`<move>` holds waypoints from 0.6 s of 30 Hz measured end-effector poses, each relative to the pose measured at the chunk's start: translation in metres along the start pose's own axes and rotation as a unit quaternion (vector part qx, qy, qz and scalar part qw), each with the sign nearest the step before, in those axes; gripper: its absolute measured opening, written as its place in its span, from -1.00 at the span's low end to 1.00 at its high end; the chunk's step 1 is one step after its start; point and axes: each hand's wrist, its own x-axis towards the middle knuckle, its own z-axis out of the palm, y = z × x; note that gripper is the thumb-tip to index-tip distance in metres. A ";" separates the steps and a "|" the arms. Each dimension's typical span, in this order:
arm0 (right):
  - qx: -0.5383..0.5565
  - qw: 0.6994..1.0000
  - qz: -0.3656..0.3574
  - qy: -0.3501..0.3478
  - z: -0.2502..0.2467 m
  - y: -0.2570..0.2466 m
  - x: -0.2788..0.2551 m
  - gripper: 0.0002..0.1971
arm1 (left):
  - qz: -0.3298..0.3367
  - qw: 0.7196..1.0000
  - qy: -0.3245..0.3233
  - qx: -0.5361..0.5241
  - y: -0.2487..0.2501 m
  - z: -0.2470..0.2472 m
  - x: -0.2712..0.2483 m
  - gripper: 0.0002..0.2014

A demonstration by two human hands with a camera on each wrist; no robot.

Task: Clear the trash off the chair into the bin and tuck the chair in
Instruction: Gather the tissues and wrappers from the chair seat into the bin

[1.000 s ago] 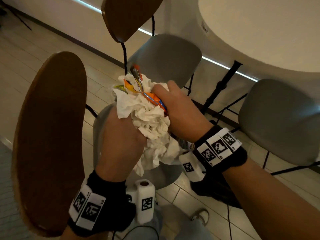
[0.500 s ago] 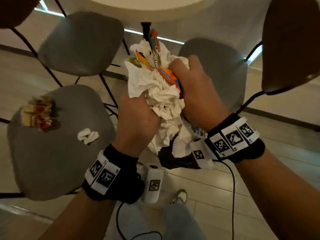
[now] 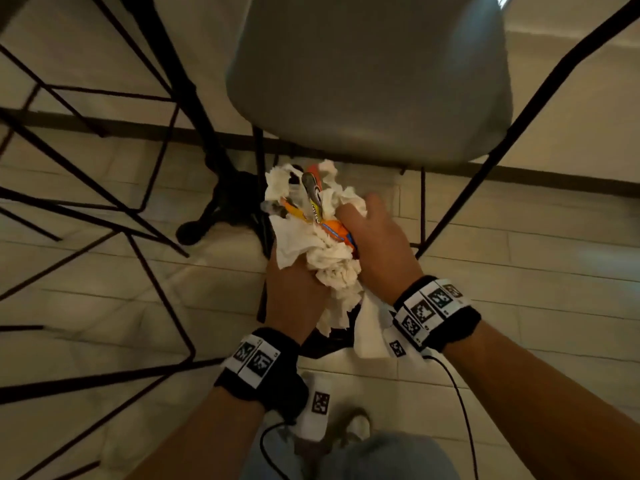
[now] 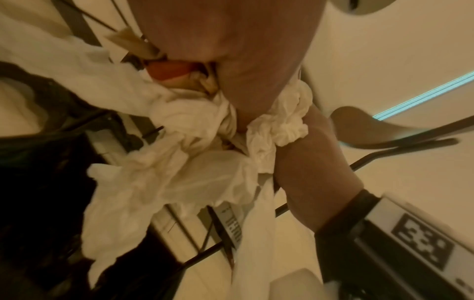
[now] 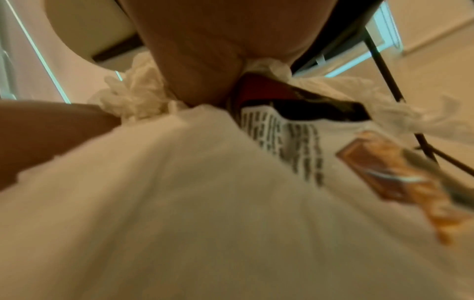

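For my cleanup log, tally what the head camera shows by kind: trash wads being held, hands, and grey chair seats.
Trash wad: 1, white tissue crumpled round an orange wrapper
Hands: 2, left hand and right hand, both gripping it
Grey chair seat: 1
Total: 4

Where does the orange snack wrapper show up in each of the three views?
Head: orange snack wrapper at centre, between both hands.
Left wrist: red-orange patch upper centre, under the fingers.
Right wrist: likely the red-and-black piece upper centre.
Shared landmark: crumpled white napkins around it.
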 end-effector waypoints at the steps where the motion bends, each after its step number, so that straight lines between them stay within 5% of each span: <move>1: -0.004 1.000 0.003 -0.004 0.024 0.017 0.000 -0.48 | 0.001 1.000 -0.005 0.003 -0.024 0.014 0.006 -0.50; 6: -0.027 0.999 -0.003 -0.017 0.133 0.097 -0.005 -0.54 | -0.009 0.997 -0.055 -0.053 -0.144 0.075 0.035 -0.56; 13: -0.106 0.981 0.009 -0.165 0.220 0.177 -0.018 -0.47 | -0.056 0.982 -0.181 0.023 -0.250 0.126 0.073 -0.20; 16: -0.125 0.964 0.019 -0.235 0.235 0.194 -0.016 -0.48 | -0.041 0.945 -0.273 0.178 -0.285 0.144 0.103 -0.29; 18: -0.141 0.948 0.031 -0.282 0.244 0.205 -0.016 -0.46 | -0.035 0.883 -0.358 0.301 -0.295 0.151 0.116 -0.32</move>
